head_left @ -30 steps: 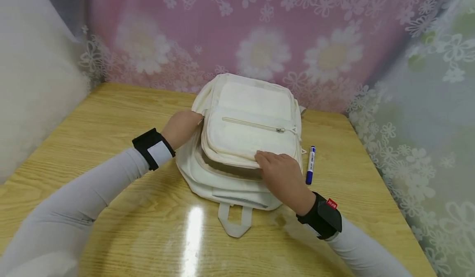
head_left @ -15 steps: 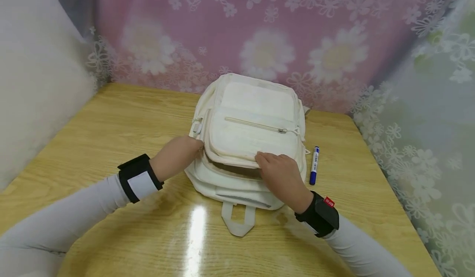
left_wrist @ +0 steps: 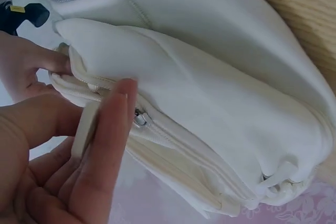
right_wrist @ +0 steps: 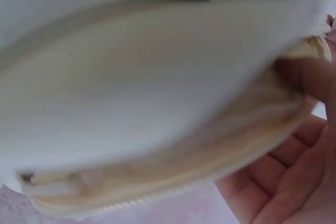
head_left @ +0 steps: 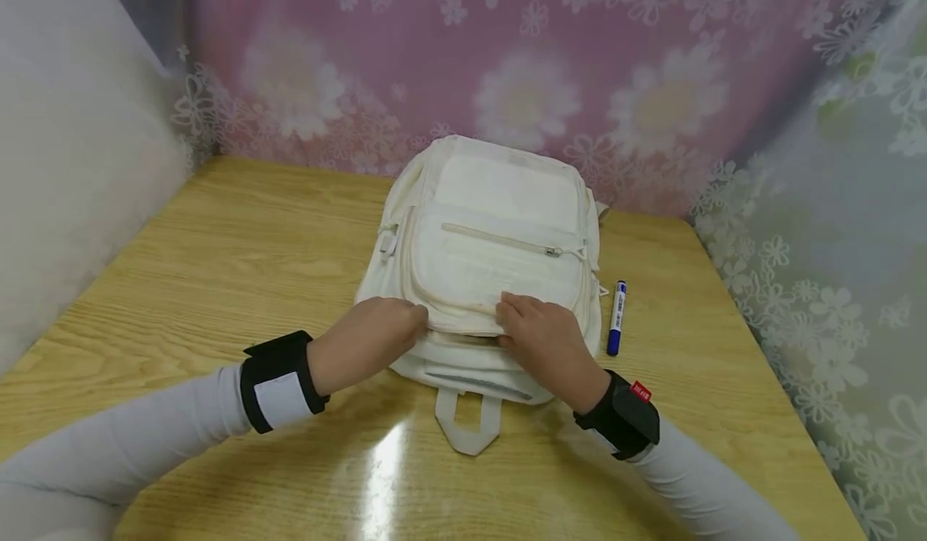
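Observation:
A white backpack (head_left: 500,179) lies on the wooden table, its top loop (head_left: 468,428) pointing toward me. The front pocket's zipper runs round its edge, and the pocket mouth is partly open near the right hand. My left hand (head_left: 372,338) is at the left part of that edge. In the left wrist view it pinches a beige zipper pull (left_wrist: 85,129) between thumb and fingers, beside the metal slider (left_wrist: 140,118). My right hand (head_left: 546,344) grips the pocket's rim (right_wrist: 173,195), thumb inside the opening and fingers outside, as the right wrist view shows.
A blue and white marker (head_left: 617,318) lies on the table (head_left: 290,243) just right of the backpack. Floral pink curtain (head_left: 405,58) hangs behind, with pale sheets at both sides. A side buckle (head_left: 387,244) sits on the backpack's left.
My left hand has moved along the zipper from the backpack's left side down toward the near edge and rightward. The pocket opening has narrowed. My right hand keeps its grip in nearly the same place.

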The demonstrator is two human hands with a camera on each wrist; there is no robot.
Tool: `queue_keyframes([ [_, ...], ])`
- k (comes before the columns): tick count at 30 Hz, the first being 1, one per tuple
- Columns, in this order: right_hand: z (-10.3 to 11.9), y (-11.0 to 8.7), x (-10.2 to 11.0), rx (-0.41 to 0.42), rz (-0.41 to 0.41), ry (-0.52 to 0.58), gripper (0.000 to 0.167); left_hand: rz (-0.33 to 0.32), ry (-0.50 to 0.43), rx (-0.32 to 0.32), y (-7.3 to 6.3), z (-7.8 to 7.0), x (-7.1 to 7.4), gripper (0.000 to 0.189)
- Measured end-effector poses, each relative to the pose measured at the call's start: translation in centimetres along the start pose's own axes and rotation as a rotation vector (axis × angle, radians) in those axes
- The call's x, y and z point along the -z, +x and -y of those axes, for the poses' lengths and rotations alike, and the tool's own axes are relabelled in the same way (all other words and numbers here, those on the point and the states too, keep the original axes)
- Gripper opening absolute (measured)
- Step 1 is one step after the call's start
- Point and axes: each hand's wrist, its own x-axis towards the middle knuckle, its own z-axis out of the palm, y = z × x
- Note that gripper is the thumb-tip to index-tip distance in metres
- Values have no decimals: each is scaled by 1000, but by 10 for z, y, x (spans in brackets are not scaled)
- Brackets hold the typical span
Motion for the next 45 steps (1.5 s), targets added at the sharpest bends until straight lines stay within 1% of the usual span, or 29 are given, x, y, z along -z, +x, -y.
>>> queue_keyframes([
  [2, 0, 3, 4, 8, -8, 31, 38, -34, -14, -15, 2, 0, 1, 11],
  [4, 2, 6, 7, 32, -49, 51, 44, -71, 1, -35, 4, 0, 2, 8],
  [7, 7, 14, 8, 69, -122, 89, 52, -123, 50, -53, 6, -2, 4, 16],
  [8, 10, 17, 8, 78, -138, 98, 53, -138, 63, -56, 7, -2, 5, 19],
  [10, 16, 24, 8, 94, -143, 121, 56, -152, 80, -45, 6, -3, 7, 24],
  [13, 28, 34, 5, 112, -105, 133, 55, -164, 87, -30, 3, -5, 9, 26],
  [15, 35, 40, 1, 122, -71, 148, 53, -170, 132, -32, 0, -7, 8, 26],
  [17, 42, 46, -3, 134, -33, 176, 47, -182, 183, -37, -6, -9, 8, 26],
  [20, 51, 54, -6, 142, 17, 245, 36, -199, 258, -44, -12, -11, 5, 25],
  [23, 56, 60, -8, 137, 43, 274, 24, -211, 266, -51, -17, -12, 4, 24],
  [25, 57, 63, -9, 123, 50, 250, 19, -216, 254, -65, -18, -10, 5, 23],
  [27, 59, 63, -9, 113, 49, 211, 16, -208, 223, -80, -18, -7, 5, 21],
  [28, 59, 64, -9, 113, 48, 184, 14, -194, 202, -85, -18, -6, 6, 20],
  [30, 60, 63, -9, 117, 39, 141, 11, -141, 135, -86, -16, 0, 9, 17],
  [33, 60, 61, -8, 136, 21, 109, 7, -38, 22, -61, -11, 10, 17, 17],
  [34, 60, 60, -8, 145, 15, 108, 5, -21, -2, -50, -10, 13, 20, 17],
  [35, 59, 59, -8, 152, 10, 113, 5, -19, -9, -48, -8, 17, 23, 17],
  [36, 59, 58, -9, 159, 6, 118, 5, -29, -3, -54, -7, 22, 26, 15],
  [38, 58, 55, -9, 172, 1, 129, 5, -69, 45, -98, -5, 29, 28, 15],
  [39, 58, 54, -8, 177, -2, 127, 4, -83, 83, -125, -4, 33, 27, 22],
  [40, 57, 53, -7, 180, -4, 122, 4, -93, 133, -159, -3, 36, 25, 34],
  [41, 57, 51, -6, 183, -6, 115, 4, -91, 168, -190, -2, 40, 22, 48],
  [42, 56, 50, -5, 185, -6, 106, 4, -75, 196, -216, -1, 43, 17, 58],
  [43, 56, 50, -3, 186, -5, 102, 5, -52, 223, -236, -1, 45, 13, 66],
  [45, 55, 48, -1, 189, 0, 99, 9, -3, 258, -250, 1, 49, 4, 72],
])
